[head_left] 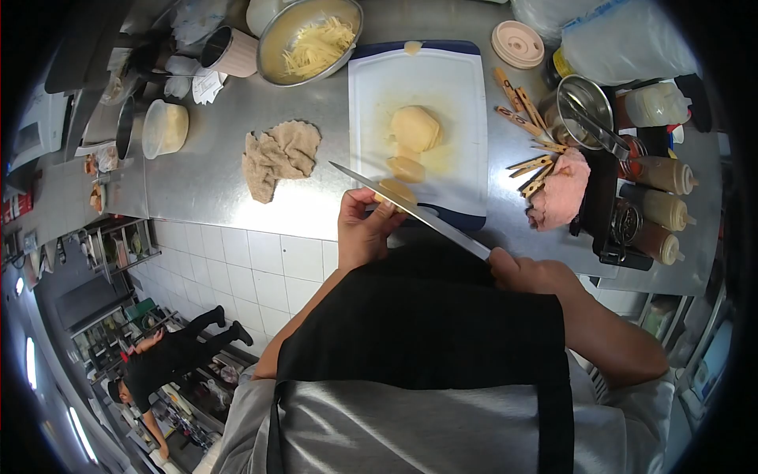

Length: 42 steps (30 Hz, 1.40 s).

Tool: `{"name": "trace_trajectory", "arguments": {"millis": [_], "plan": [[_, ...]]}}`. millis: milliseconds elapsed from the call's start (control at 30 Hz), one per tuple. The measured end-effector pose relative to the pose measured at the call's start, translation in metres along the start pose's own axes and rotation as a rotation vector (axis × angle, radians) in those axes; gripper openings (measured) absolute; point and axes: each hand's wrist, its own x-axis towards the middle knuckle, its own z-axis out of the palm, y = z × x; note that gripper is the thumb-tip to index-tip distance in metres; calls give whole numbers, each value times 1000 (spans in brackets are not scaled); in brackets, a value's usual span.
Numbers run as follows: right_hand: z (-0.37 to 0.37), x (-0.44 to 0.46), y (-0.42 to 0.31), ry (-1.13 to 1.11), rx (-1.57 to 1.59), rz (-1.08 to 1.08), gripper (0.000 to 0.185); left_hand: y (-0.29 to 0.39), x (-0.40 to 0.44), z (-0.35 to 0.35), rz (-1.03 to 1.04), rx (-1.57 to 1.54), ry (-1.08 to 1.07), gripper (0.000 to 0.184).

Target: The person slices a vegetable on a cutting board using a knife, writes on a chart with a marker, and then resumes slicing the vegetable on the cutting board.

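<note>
- Your steel table (209,170) is bright, and a big white shine sits on it just below the brown cloth (282,158).
- Long lamps (31,367) glow very white at the far left.
- Your white cutting board (366,103) is lit well and looks clear.
- Your knife (442,225) has a pale shine along its blade.
- Your black apron (426,328) is so dark that its folds are hard to see.
- Your gray shirt (442,423) has light streaks and soft shadows.
- The picture bends like a fishbowl, with black corners.
- Shelves (118,249) at the left look small, tipped and fuzzy.
</note>
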Motion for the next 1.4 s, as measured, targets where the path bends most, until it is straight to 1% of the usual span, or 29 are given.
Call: {"name": "trace_trajectory", "arguments": {"millis": [133, 333, 433, 633, 733, 833, 900, 1033, 1133, 1233, 1400], "plan": [[-1, 4, 1, -3, 22, -14, 32, 1, 0, 2, -4, 6, 5, 26], [-9, 26, -9, -158, 13, 102, 34, 0, 0, 1, 11, 2, -1, 27], [-12, 35, -14, -166, -21, 115, 35, -1, 0, 1, 13, 15, 5, 27], [2, 50, -5, -55, -42, 39, 33, 0, 0, 3, 10, 25, 27, 27], [14, 70, 5, -21, -68, 51, 29, 2, -3, 9, 19, 105, 30, 23], [27, 83, 19, 37, -82, 21, 23, 3, -3, 9, 12, 117, 44, 24], [27, 85, 20, 32, -97, 27, 21, 3, -2, 8, 11, 116, 41, 23], [25, 77, 19, 98, -138, -2, 19, 2, -2, 7, 9, 100, 33, 23], [10, 51, -2, -2, -85, 71, 20, -4, 3, -3, 4, 11, 12, 28], [5, 23, -2, 20, -19, -8, 23, -3, 3, -3, -9, 25, 7, 28], [2, 4, -3, -2, 14, 25, 28, -4, 2, -5, 5, 4, -14, 28]]}}
